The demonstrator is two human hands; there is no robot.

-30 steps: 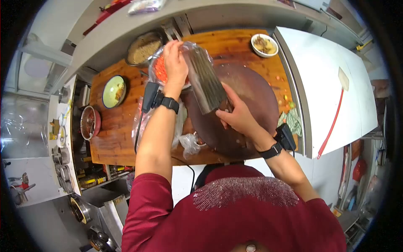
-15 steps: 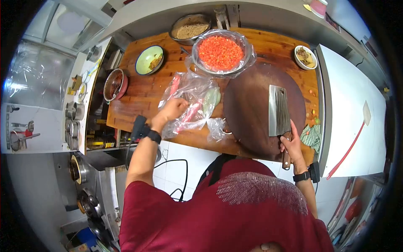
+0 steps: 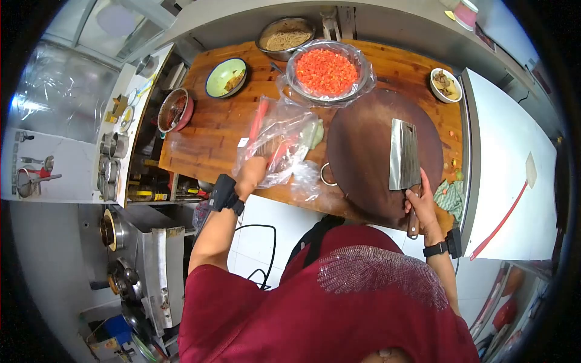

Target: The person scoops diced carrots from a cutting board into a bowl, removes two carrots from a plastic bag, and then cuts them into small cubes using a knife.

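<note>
My right hand (image 3: 423, 202) is closed round the wooden handle of a cleaver (image 3: 402, 154). The blade points away from me, over the round brown chopping board (image 3: 357, 139). At the near left of the table, the curled fingers of my left hand (image 3: 250, 174) grip the lower left part of a clear plastic bag (image 3: 290, 130); my fingertips are partly hidden. Red strips (image 3: 259, 118) and something pale green (image 3: 316, 134) show in or under the crumpled plastic. Right of it lies a metal ring (image 3: 327, 174), against the board's left edge.
Behind the board stands a plastic-lined bowl of chopped red pepper (image 3: 327, 71). A pan (image 3: 285, 37), a green bowl (image 3: 226, 77), a red pot (image 3: 175, 110) and a small white bowl (image 3: 446, 85) stand around. A striped cloth (image 3: 449, 198) and a red-handled fly swatter (image 3: 505, 215) lie right.
My left hand has come down toward the table's near edge, from over the bag to its lower left side. The plastic has shifted and bunched. The cleaver stays in my right hand.
</note>
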